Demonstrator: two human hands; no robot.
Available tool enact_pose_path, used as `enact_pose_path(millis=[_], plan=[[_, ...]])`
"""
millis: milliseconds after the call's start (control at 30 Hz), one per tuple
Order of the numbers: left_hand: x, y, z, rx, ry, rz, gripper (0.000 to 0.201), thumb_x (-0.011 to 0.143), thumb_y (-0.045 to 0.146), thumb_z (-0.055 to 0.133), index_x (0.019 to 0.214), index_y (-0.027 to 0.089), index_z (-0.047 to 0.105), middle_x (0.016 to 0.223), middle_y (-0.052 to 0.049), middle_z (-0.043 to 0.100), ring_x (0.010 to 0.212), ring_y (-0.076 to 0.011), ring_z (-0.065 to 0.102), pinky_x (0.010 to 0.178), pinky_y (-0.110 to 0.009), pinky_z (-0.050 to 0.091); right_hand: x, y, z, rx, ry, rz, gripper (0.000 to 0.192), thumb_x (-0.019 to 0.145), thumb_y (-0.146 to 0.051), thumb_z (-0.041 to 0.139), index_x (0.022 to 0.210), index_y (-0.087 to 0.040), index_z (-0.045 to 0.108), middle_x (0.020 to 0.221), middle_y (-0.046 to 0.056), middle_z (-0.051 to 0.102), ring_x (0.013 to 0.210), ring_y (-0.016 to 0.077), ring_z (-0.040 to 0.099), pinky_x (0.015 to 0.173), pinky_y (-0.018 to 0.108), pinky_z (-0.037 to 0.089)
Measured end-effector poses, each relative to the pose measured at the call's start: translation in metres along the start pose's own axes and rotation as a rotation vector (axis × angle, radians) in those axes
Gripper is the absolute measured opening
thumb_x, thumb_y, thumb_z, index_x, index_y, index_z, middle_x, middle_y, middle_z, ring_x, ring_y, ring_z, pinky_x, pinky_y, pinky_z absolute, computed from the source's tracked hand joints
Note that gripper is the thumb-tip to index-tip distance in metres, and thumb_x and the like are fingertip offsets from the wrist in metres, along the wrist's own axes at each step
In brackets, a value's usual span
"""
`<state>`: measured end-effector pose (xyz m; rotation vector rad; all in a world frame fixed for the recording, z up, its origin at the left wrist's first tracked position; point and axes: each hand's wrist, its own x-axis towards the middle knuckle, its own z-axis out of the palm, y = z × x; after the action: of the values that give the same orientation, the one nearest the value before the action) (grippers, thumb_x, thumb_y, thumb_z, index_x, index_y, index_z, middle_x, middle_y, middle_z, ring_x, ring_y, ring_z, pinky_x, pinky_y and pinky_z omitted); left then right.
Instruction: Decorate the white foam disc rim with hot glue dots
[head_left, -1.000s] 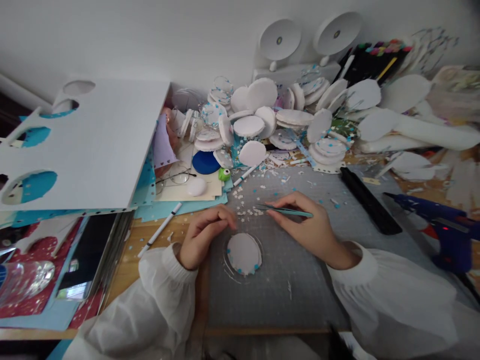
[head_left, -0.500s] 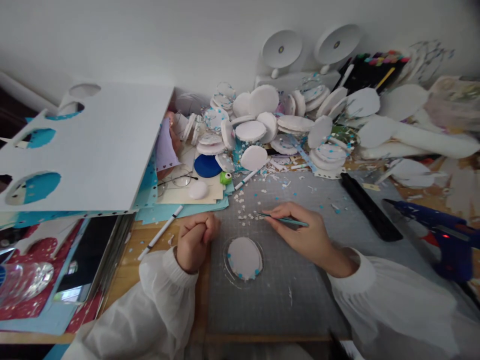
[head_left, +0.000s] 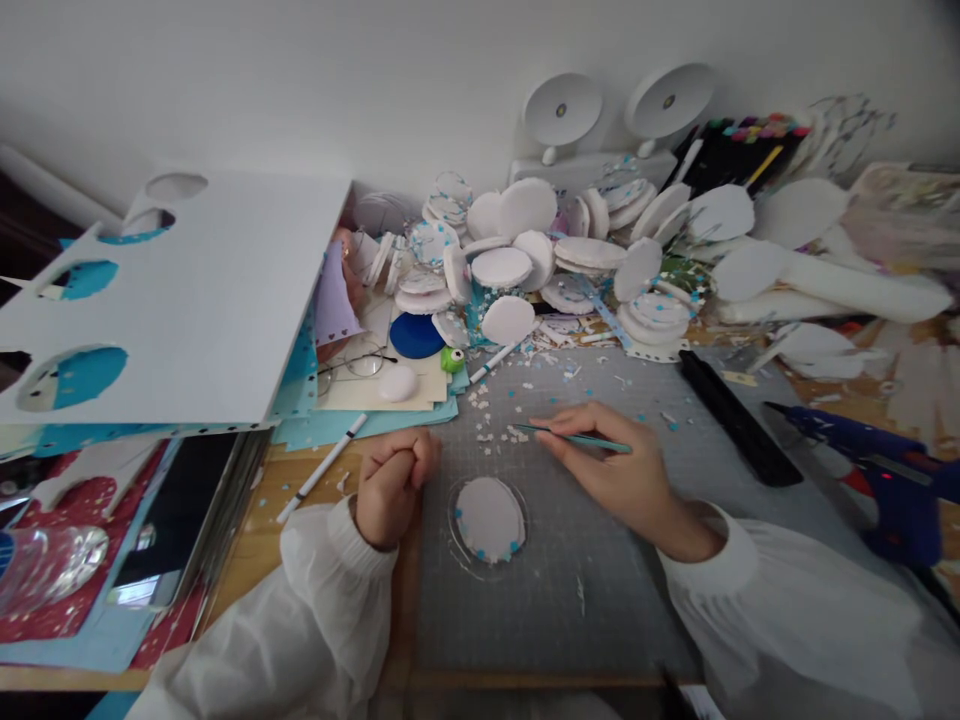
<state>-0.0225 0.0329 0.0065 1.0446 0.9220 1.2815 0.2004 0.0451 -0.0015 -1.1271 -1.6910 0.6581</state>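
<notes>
My right hand (head_left: pixel 619 465) pinches a pair of teal tweezers (head_left: pixel 592 441), held low over the grey cutting mat (head_left: pixel 570 620). The tweezer tips point left, by a scatter of tiny white star-like pieces (head_left: pixel 486 437); whether a piece is between them is too small to tell. Below the scatter, a white oval disc (head_left: pixel 491 518) lies flat on the mat with small blue pieces along its lower and left edge. Thin clear strands loop around it. My left hand (head_left: pixel 397 485) rests as a closed fist at the mat's left edge, with nothing seen in it.
Many white discs (head_left: pixel 502 267) are heaped at the back. A blue glue gun (head_left: pixel 885 480) with a red light and a black bar (head_left: pixel 739 420) lie right. On the left are a white board with oval holes (head_left: pixel 225 290), a white pen (head_left: pixel 322 468) and eyeglasses (head_left: pixel 365 365).
My right hand and the tweezers have shifted very slightly to the right. My left fist and the oval disc stay in place. The view has tilted a little.
</notes>
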Motion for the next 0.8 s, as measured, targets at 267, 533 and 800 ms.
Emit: enact_pose_path(millis=[267,533,800], plan=[[-0.001,-0.004,-0.006,0.287,-0.142,0.159,0.02,0.079,0.015,0.047,0.064,0.017,0.059,0.063,-0.003,0.053,0.065,-0.0169,0.049,0.064,-0.031,0.036,0.002,-0.015,-0.009,0.119,0.051,0.086,0.012,0.075,-0.018,0.071,0.074,-0.021,0.06,0.078,0.002,0.069,0.078,0.0176,0.07,0.068,0.028,0.058],[0.003,-0.002,-0.002,0.313,-0.069,0.225,0.019,0.083,0.017,0.048,0.085,0.018,0.066,0.089,-0.006,0.057,0.093,-0.0222,0.05,0.085,-0.033,0.037,-0.002,0.017,0.009,-0.021,-0.078,0.023,0.006,0.079,-0.019,0.066,0.081,-0.022,0.061,0.087,0.003,0.072,0.082,0.0177,0.069,0.073,0.031,0.056],[0.002,-0.003,-0.002,0.3,-0.019,0.219,0.017,0.083,0.02,0.048,0.083,0.017,0.065,0.085,-0.006,0.055,0.087,-0.0219,0.05,0.08,-0.033,0.038,-0.003,0.017,0.011,-0.068,-0.092,-0.07,0.006,0.082,-0.017,0.061,0.08,-0.022,0.061,0.084,0.003,0.072,0.08,0.0172,0.068,0.072,0.031,0.055]])
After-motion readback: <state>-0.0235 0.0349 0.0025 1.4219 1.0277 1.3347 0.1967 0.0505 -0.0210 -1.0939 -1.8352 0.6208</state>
